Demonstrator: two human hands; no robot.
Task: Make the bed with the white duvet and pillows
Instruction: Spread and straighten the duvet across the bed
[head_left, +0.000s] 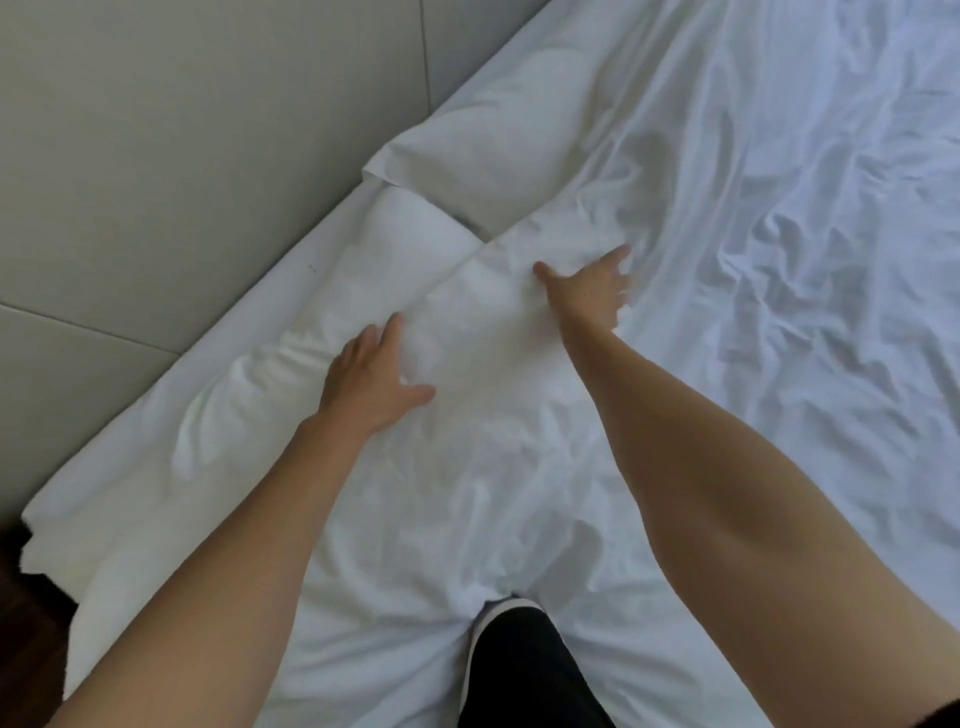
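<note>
Both hands lie flat with fingers spread on the soft, wrinkled white duvet: left hand beside the right hand. Two plump pillows rest against the padded grey headboard.

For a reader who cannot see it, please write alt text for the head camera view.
Both hands press flat on a wrinkled white duvet: the left hand near its folded top edge, the right hand further in. A white pillow lies beyond, against a grey padded headboard.
</note>
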